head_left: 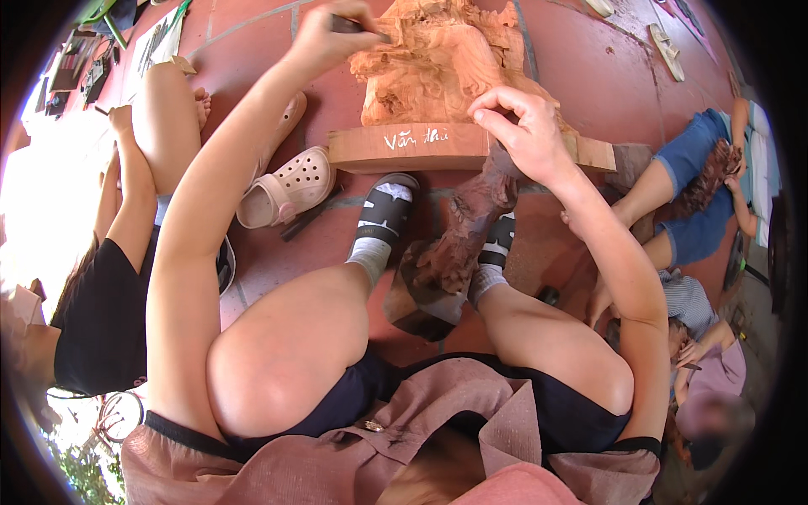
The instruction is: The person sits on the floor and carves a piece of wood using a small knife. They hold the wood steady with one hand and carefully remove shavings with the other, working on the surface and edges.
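In front of me stands an orange-brown wood carving (442, 71) with rough, deeply cut folds. It rests on a plank-like wooden base (362, 150) with white handwriting on its front. My left hand (330, 40) is closed around a dark, narrow tool (347, 24), whose tip reaches the carving's upper left side; its exact kind does not show. At the carving's lower right, my right hand (534, 135) has its thumb and fingers curled together close to the wood. Whatever lies between those fingertips, if anything, is too small to make out.
A dark reddish gnarled wood piece (475, 210) stands between my legs. A pale clog (307, 178) lies left of my foot. Co-workers sit close at left, one in a black shirt (105, 316), and at right, one in blue jeans (694, 156). Tools (156, 42) lie far left.
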